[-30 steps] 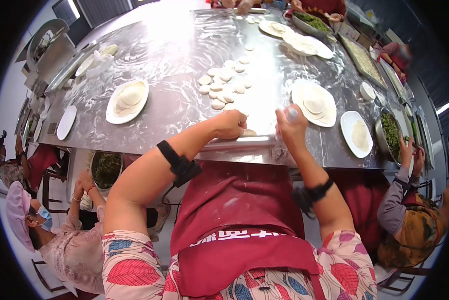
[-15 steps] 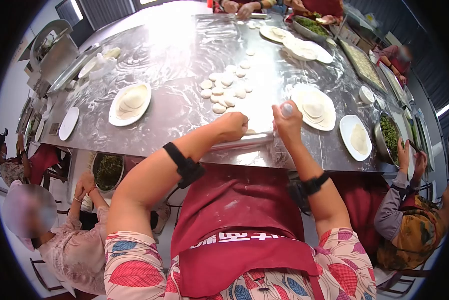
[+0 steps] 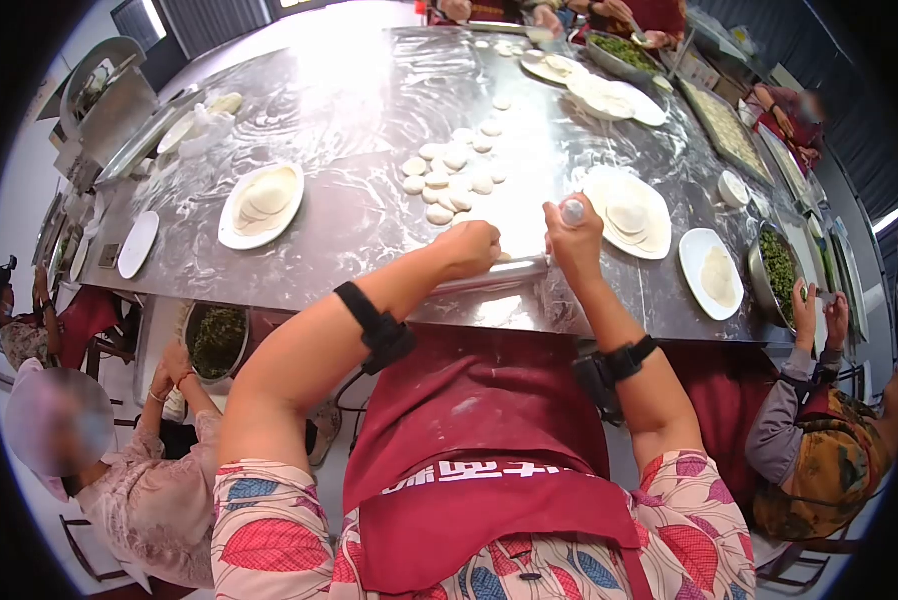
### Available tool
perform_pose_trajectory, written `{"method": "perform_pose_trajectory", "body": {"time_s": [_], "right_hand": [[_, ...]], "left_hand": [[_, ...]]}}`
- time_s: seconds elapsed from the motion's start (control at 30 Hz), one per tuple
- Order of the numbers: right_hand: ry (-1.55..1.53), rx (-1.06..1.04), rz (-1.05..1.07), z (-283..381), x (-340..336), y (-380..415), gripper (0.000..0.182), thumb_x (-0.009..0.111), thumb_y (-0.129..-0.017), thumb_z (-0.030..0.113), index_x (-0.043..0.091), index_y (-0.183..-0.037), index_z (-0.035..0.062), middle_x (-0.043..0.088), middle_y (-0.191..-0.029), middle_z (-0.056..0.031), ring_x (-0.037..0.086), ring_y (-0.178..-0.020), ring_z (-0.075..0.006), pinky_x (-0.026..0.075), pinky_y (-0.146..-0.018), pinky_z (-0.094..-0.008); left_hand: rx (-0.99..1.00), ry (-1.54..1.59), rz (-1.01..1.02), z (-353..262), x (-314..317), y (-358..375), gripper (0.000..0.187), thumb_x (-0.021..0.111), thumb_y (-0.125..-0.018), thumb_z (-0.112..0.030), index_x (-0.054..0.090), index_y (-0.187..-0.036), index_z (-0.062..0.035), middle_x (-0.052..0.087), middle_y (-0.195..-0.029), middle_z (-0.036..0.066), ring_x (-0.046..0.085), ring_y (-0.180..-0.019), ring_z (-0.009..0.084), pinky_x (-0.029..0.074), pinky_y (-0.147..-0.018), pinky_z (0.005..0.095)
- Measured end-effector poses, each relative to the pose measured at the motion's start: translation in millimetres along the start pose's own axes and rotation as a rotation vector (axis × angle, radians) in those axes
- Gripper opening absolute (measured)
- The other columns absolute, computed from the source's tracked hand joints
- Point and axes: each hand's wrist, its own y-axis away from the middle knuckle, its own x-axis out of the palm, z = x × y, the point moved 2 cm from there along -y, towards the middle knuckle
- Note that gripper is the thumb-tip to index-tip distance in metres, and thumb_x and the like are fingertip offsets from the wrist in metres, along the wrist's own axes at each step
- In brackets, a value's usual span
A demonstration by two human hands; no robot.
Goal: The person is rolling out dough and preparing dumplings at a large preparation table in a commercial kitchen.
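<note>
My right hand point(image 3: 575, 238) is closed in a fist around a rolling pin point(image 3: 572, 211), whose pale round end shows above the thumb. A shiny bar-like length stretches low between my two hands over the steel table. My left hand point(image 3: 472, 249) is curled just left of it, its fingers pinching the edge of a dough wrapper point(image 3: 504, 259) that is mostly hidden. Beyond my left hand lie several small flattened dough rounds point(image 3: 452, 180). A white plate stacked with rolled wrappers point(image 3: 627, 216) stands right beside my right hand.
More wrappers lie on a plate point(image 3: 261, 208) at left and another plate point(image 3: 711, 275) at right. An empty white plate point(image 3: 139, 246) sits farther left. Bowls of green filling point(image 3: 777, 268) point(image 3: 217, 342) flank me. People work on both sides and across the floured steel table point(image 3: 349, 130).
Both of my hands have shifted slightly, the left a little to the right, still at the wrapper and pin. The hands of people at the far side and at right have moved.
</note>
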Motion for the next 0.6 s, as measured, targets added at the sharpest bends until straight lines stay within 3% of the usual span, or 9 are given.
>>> {"method": "perform_pose_trajectory", "body": {"time_s": [0.1, 0.27, 0.33, 0.4, 0.47, 0.6], "right_hand": [[0.004, 0.040, -0.009, 3.5, -13.0, 17.7, 0.019, 0.067, -0.080, 0.004, 0.048, -0.076, 0.0032, 0.050, -0.053, -0.0025, 0.048, -0.041, -0.0098, 0.037, -0.037, -0.0270], [-0.133, 0.123, 0.063, 28.8, -42.6, 77.4, 0.019, 0.067, -0.080, 0.004, 0.048, -0.077, 0.0036, 0.053, -0.053, -0.0036, 0.051, -0.041, -0.0095, 0.039, -0.037, -0.0245], [-0.061, 0.116, 0.028, 21.6, -33.5, 58.5, 0.019, 0.066, -0.080, 0.004, 0.048, -0.076, 0.0039, 0.052, -0.053, -0.0027, 0.051, -0.042, -0.0092, 0.038, -0.037, -0.0245], [-0.068, 0.106, -0.003, 11.2, -17.8, 26.9, 0.019, 0.066, -0.080, 0.004, 0.048, -0.075, 0.0041, 0.050, -0.053, -0.0013, 0.050, -0.042, -0.0090, 0.037, -0.038, -0.0254], [0.045, -0.052, 0.005, -15.1, -4.3, -1.0, 0.020, 0.066, -0.081, 0.005, 0.048, -0.075, 0.0040, 0.050, -0.053, -0.0010, 0.049, -0.042, -0.0093, 0.037, -0.038, -0.0262], [0.024, 0.061, 0.018, 8.1, -17.6, 23.0, 0.019, 0.066, -0.081, 0.004, 0.047, -0.077, 0.0038, 0.050, -0.053, -0.0010, 0.050, -0.042, -0.0098, 0.038, -0.037, -0.0267]], "left_hand": [[-0.062, 0.003, 0.098, -6.6, -2.7, -2.1, 0.021, 0.058, -0.078, -0.016, 0.064, -0.088, 0.0008, 0.064, -0.084, 0.022, 0.062, -0.083, 0.0337, 0.047, -0.073, 0.0396], [0.071, -0.004, 0.036, 9.3, 2.9, 2.8, 0.022, 0.057, -0.074, -0.013, 0.063, -0.088, 0.0030, 0.063, -0.082, 0.022, 0.061, -0.080, 0.0325, 0.046, -0.071, 0.0403], [0.080, -0.010, 0.120, 7.0, -0.1, 8.3, 0.022, 0.058, -0.076, -0.013, 0.063, -0.089, 0.0035, 0.063, -0.081, 0.022, 0.061, -0.079, 0.0316, 0.046, -0.072, 0.0402], [0.044, 0.005, 0.064, 3.2, -0.5, 5.4, 0.021, 0.058, -0.078, -0.014, 0.063, -0.088, 0.0028, 0.064, -0.081, 0.021, 0.062, -0.079, 0.0311, 0.046, -0.071, 0.0398], [0.015, -0.002, 0.035, 0.9, 0.3, -1.5, 0.020, 0.057, -0.081, -0.016, 0.063, -0.088, 0.0023, 0.064, -0.080, 0.021, 0.062, -0.078, 0.0306, 0.046, -0.071, 0.0395], [0.023, -0.056, 0.083, -3.3, 2.4, -8.4, 0.021, 0.056, -0.079, -0.017, 0.063, -0.087, 0.0018, 0.064, -0.080, 0.021, 0.062, -0.080, 0.0318, 0.046, -0.072, 0.0407]]}}
